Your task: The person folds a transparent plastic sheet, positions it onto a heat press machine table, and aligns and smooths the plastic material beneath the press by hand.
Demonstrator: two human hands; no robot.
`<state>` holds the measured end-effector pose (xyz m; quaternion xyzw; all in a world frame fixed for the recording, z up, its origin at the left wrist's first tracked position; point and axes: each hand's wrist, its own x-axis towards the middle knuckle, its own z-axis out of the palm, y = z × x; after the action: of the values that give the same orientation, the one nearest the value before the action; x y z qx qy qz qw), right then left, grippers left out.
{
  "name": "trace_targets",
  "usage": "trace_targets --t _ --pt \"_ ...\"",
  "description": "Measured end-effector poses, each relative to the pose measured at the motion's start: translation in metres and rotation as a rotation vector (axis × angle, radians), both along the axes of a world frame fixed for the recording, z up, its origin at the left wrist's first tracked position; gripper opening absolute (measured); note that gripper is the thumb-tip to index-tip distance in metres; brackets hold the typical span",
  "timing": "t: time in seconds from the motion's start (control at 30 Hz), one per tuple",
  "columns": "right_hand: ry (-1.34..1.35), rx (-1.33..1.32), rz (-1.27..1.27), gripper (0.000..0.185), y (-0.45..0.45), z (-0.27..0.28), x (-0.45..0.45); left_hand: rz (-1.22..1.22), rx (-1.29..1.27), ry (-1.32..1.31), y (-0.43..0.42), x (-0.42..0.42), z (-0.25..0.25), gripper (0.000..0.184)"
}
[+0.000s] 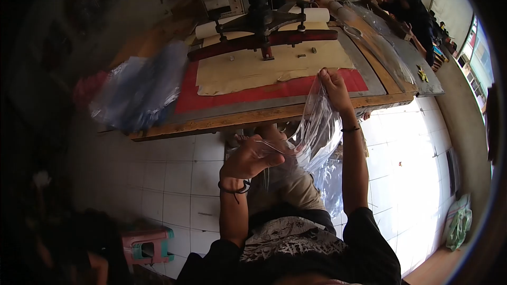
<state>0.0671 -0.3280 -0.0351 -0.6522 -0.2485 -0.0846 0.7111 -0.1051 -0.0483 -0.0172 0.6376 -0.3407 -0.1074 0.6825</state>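
Observation:
A clear plastic sheet [317,129] hangs in loose folds between my hands, above my lap. My right hand [335,88] is raised in front of the table edge and pinches the sheet's upper end between thumb and fingers. Lower and to the left, my left hand [252,159] is closed on another part of the same sheet. Beyond my hands, a tan sheet [248,74] lies over a red sheet [185,95] on the table. Above them stands a press with a dark red crossbar [311,36].
A pile of clear plastic [142,87] lies at the table's left edge. More plastic strips [380,47] lie on the right, near another person [409,10]. Small metal pieces [313,50] rest on the tan sheet. A pink and green stool [148,245] stands on the tiled floor.

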Motion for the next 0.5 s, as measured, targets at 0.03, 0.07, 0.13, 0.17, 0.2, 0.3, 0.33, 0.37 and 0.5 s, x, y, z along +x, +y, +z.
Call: trace_targets --t 0.03,0.07,0.13,0.17,0.2,0.3,0.33,0.37,0.5 --pt "-0.052 0.007 0.007 0.032 0.000 -0.002 0.000 0.021 -0.011 0.020 -0.001 -0.006 -0.001 0.035" --pt "-0.045 -0.018 -0.020 0.031 0.002 -0.002 -0.001 0.041 -0.019 0.035 -0.001 -0.011 -0.001 0.034" --pt "-0.046 -0.065 -0.081 0.029 0.002 0.002 -0.007 0.225 -0.035 -0.008 0.005 -0.022 -0.011 0.028" --pt "-0.066 -0.122 -0.117 0.029 -0.004 -0.005 -0.005 0.249 -0.020 0.004 0.011 -0.027 -0.010 0.026" --pt "-0.092 -0.074 -0.160 0.030 -0.005 -0.002 -0.014 0.254 -0.036 -0.055 0.013 -0.032 0.009 0.025" --pt "-0.191 0.039 -0.208 0.042 -0.015 0.026 -0.067 0.307 0.116 -0.251 0.034 -0.050 0.065 0.024" --pt "-0.210 0.078 -0.201 0.053 -0.020 0.038 -0.082 0.327 0.207 -0.309 0.044 -0.054 0.077 0.024" --pt "-0.256 -0.012 -0.117 0.064 -0.028 0.061 -0.095 0.329 0.179 -0.290 0.049 -0.054 0.084 0.025" --pt "-0.312 -0.175 -0.069 0.090 -0.039 0.130 -0.129 0.424 -0.018 -0.178 0.053 -0.037 0.122 0.026"
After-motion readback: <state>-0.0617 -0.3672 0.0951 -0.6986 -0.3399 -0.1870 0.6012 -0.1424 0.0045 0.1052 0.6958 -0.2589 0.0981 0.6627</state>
